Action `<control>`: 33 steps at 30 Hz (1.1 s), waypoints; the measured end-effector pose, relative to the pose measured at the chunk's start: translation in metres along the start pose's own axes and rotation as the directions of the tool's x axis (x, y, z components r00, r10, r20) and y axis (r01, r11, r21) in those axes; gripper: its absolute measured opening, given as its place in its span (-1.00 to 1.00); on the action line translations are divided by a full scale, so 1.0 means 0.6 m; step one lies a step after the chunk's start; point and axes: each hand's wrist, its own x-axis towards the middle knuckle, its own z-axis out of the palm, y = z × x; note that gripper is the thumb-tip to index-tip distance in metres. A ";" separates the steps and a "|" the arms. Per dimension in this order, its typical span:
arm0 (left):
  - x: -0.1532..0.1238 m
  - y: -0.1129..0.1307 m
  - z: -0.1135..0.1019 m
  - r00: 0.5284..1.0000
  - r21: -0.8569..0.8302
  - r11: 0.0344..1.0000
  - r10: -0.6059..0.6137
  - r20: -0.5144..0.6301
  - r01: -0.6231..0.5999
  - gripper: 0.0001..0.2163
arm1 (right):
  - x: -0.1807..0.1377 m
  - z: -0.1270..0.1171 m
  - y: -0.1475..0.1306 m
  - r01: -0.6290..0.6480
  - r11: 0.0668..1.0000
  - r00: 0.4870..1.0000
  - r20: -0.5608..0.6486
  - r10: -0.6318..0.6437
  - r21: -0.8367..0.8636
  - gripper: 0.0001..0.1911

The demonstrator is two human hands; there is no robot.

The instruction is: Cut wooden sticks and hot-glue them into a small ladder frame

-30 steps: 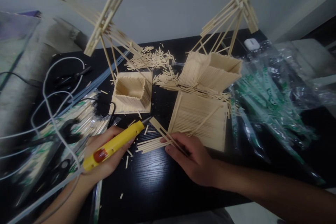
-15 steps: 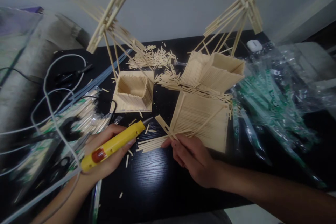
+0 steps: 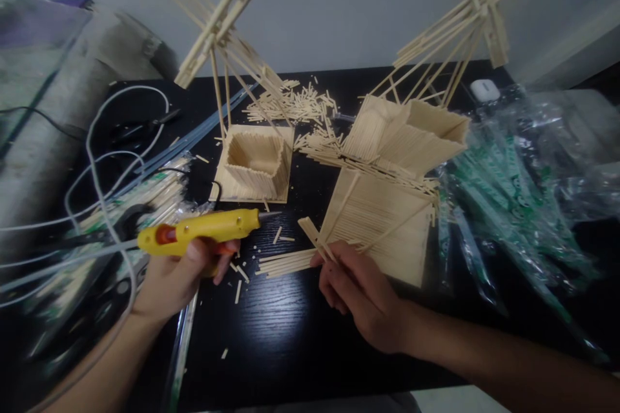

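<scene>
A yellow hot glue gun (image 3: pixel 217 224) is gripped in my left hand (image 3: pixel 181 277), its metal nozzle pointing right. A pale glue stick (image 3: pixel 92 257) runs out of its back end. My right hand (image 3: pixel 361 293) pinches a few short wooden sticks (image 3: pixel 312 232) joined at an angle, their far ends pointing up and left. Beside those fingers, a row of loose wooden sticks (image 3: pixel 285 263) lies on the black table. Just behind my right hand is a flat square panel of wooden sticks (image 3: pixel 380 222). Between nozzle and held sticks there is a gap.
A small stick-walled box on a base (image 3: pixel 254 164) stands at centre left, a larger stick structure (image 3: pixel 407 132) at back right. Tall stick frames (image 3: pixel 225 19) rise behind. Plastic wrappers (image 3: pixel 513 187) cover the right side; a white cable (image 3: pixel 99 187) loops at left. Cut stick pieces (image 3: pixel 300 103) are heaped behind.
The glue gun has turned from tilted to nearly level, with its nozzle moving slightly left and up. My right hand still holds the sticks. The whole view has shifted a little.
</scene>
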 end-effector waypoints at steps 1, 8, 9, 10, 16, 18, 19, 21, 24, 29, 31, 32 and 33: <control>0.002 0.002 0.000 1.000 -0.024 1.000 0.000 0.024 0.001 -0.51 | 0.000 0.000 0.001 0.006 1.000 1.000 0.003 -0.006 0.004 -0.68; 0.006 0.011 0.005 0.993 -0.063 0.998 0.004 0.118 0.004 -0.52 | 0.000 -0.001 0.006 0.047 0.999 0.998 0.036 -0.047 0.007 -0.71; 0.005 0.011 0.006 0.992 -0.071 0.997 0.004 0.123 0.005 -0.52 | 0.000 -0.001 0.005 0.053 0.999 0.998 0.035 -0.053 0.002 -0.71; 0.004 0.011 0.006 0.992 -0.083 0.997 0.006 0.127 0.004 -0.54 | 0.000 -0.001 0.005 0.058 0.998 0.998 0.034 -0.058 -0.001 -0.71; -0.001 0.007 0.004 0.993 -0.142 0.990 0.033 0.116 -0.016 -0.62 | 0.000 -0.002 0.003 0.051 0.999 0.998 0.036 -0.051 0.015 -0.72; -0.001 0.007 0.005 0.994 -0.135 0.991 0.027 0.105 -0.013 -0.63 | -0.001 -0.002 0.004 0.037 0.999 0.999 0.035 -0.037 0.018 -0.72; 0.000 0.007 0.005 0.995 -0.127 0.992 0.021 0.097 -0.009 -0.63 | -0.002 -0.002 0.005 0.030 0.999 0.999 0.033 -0.030 0.017 -0.71; 0.001 0.010 0.006 0.996 -0.101 0.995 0.012 0.093 -0.003 -0.64 | -0.002 -0.001 0.007 0.027 1.000 0.999 0.027 -0.028 0.016 -0.72; 0.005 0.015 0.007 0.993 -0.067 0.998 0.017 0.113 -0.010 -0.63 | -0.002 -0.001 0.008 0.035 0.999 0.999 0.029 -0.036 0.013 -0.73; 0.005 0.015 0.007 0.993 -0.087 0.996 0.024 0.111 -0.014 -0.64 | -0.001 0.000 0.005 0.023 1.000 0.999 0.027 -0.023 0.013 -0.71; 0.003 0.013 0.006 0.994 -0.103 0.995 0.022 0.110 -0.011 -0.64 | -0.001 0.000 0.005 0.019 1.000 0.999 0.026 -0.019 0.010 -0.70; 0.002 0.012 0.005 0.994 -0.108 0.994 0.019 0.111 -0.007 -0.63 | -0.001 0.000 0.005 0.020 1.000 0.999 0.026 -0.020 0.004 -0.70; 0.001 0.011 0.005 0.994 -0.111 0.994 0.014 0.109 -0.002 -0.63 | -0.001 0.000 0.005 0.023 1.000 0.999 0.030 -0.023 0.000 -0.71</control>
